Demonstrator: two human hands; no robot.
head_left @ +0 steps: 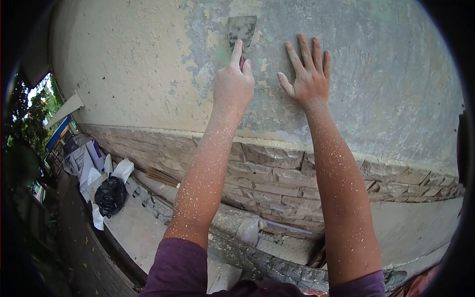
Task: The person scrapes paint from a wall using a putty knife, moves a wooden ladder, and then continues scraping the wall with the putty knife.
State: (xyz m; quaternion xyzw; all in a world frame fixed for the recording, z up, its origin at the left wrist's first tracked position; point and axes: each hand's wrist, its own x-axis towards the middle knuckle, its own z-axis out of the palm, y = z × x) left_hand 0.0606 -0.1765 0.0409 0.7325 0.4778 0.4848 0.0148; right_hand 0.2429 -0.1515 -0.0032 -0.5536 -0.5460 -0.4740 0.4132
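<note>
My left hand (234,85) is wrapped round the dark red handle of a scraper (242,28), with the index finger stretched along it. Its wide grey blade lies against the wall (396,74), at the border between cream paint and bare grey surface. Just to the right, my right hand (311,79) rests flat on the grey part, fingers spread and nothing in it. Pale dust coats the left hand, and paint flakes speckle both forearms.
Below the paint runs a band of rough stone bricks (267,173) with a ledge on top. A black plastic bag (110,196) sits among white sheets and boxes at the lower left. Rubble and a pale pipe (287,227) lie along the wall's foot.
</note>
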